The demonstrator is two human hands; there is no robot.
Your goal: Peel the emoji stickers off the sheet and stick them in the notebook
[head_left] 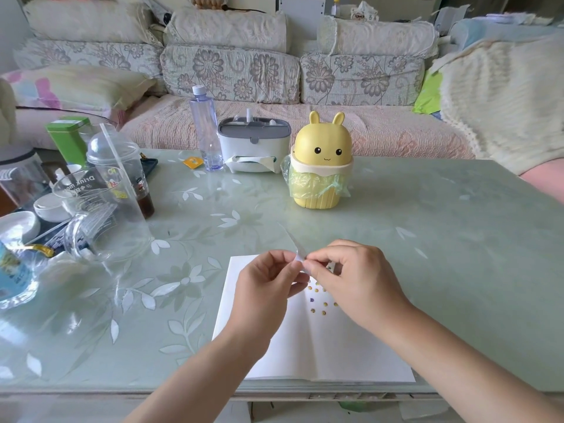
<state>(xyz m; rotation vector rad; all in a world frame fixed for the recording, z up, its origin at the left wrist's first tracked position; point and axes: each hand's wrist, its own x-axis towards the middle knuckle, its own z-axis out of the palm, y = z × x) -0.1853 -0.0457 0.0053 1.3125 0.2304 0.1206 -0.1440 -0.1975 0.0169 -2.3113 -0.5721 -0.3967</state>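
An open white notebook lies flat near the table's front edge, with several small emoji stickers stuck on its right page. Above it, both hands meet at a thin, pale sticker sheet that stands edge-on and reaches up and away from me. My left hand pinches the sheet's lower end between thumb and fingers. My right hand has curled fingers, and its fingertips pinch at the same lower end. The sheet's face and any sticker between the fingertips are hidden.
A yellow bunny-shaped bin with a green liner stands behind the notebook. A tissue box and a clear bottle sit farther back. Plastic cups, bowls and clutter crowd the table's left side. A sofa runs behind the table.
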